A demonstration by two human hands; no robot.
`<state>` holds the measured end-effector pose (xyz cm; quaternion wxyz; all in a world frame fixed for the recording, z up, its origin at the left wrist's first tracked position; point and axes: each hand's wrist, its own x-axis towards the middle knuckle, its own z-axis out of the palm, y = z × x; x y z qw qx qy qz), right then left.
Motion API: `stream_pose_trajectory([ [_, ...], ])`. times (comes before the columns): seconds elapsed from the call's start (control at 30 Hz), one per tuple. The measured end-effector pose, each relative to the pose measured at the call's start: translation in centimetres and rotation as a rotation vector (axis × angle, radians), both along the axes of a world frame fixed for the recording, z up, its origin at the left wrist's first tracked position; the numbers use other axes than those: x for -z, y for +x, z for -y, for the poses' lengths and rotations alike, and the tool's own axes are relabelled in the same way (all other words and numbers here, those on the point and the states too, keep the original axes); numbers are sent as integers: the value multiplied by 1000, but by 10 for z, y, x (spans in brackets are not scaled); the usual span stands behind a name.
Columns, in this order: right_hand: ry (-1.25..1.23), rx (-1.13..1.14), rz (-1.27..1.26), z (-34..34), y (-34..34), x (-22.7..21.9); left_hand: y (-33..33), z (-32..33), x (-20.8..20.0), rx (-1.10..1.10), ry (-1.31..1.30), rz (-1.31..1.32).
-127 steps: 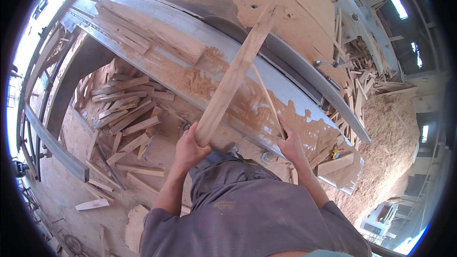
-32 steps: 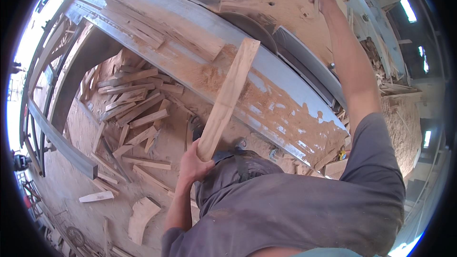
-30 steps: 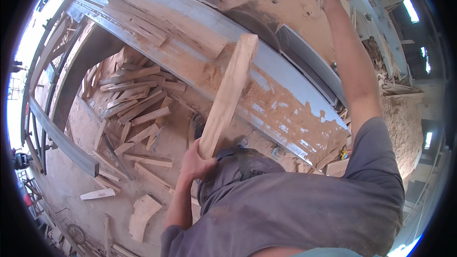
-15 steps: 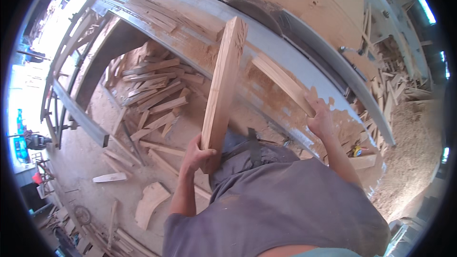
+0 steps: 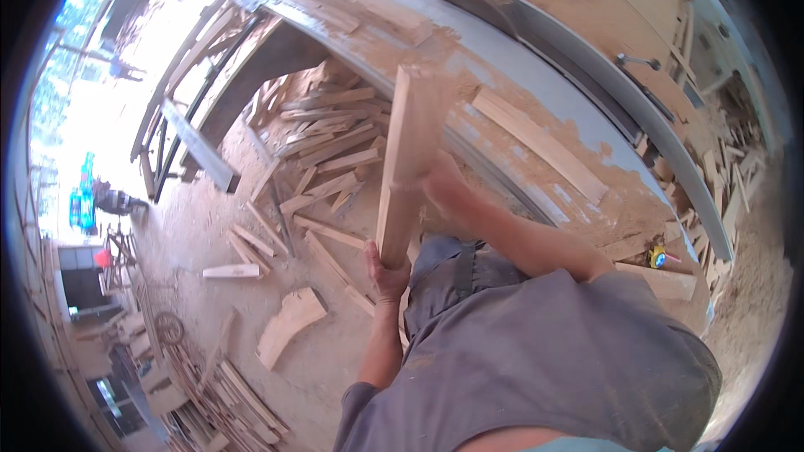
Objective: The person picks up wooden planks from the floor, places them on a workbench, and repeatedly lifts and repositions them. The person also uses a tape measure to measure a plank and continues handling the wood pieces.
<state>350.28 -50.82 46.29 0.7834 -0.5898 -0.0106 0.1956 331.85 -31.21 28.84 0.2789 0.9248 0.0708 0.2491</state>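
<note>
A thick wooden plank (image 5: 400,146) stands slanted in front of me, its upper part smeared by motion. My left hand (image 5: 389,274) is closed round its lower end. Against the plank's right side is my right hand (image 5: 442,184), blurred, its fingers partly hidden, so their grip cannot be made out. Beyond the plank lies a metal bench (image 5: 544,84) dusted with sawdust. A shorter wooden board (image 5: 540,144) rests on that bench, to the right of my right hand.
Several wood offcuts (image 5: 335,146) are heaped on the floor beyond the bench's left side. A curved wood piece (image 5: 289,326) lies nearer. A long metal fence (image 5: 624,109) runs along the bench. At right sits a yellow tape measure (image 5: 658,256).
My right hand has let go of the shorter board, which now lies on the bench, and has moved left to the thick plank. The view has shifted, and my left hand keeps its hold.
</note>
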Motion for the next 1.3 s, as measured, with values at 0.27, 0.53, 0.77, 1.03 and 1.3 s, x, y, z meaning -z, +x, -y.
stream_pose_trajectory([
  [0.27, -130, -237, 273, -48, -77, 1, -43, 1, 29, -353, -257, -75],
  [0.53, 75, -617, 25, -155, -97, -18, -157, -60, -10, -39, -1396, -422],
  [0.77, -206, -695, -261, -189, -175, 57, -239, -104, -39, 89, -2150, 197],
  [1.03, -736, -873, -347, -161, -244, 125, -390, -140, 25, -319, -2203, 1102],
  [1.3, -760, -967, -256, -194, -244, 151, -549, -168, -1, -101, -1708, 1605],
])
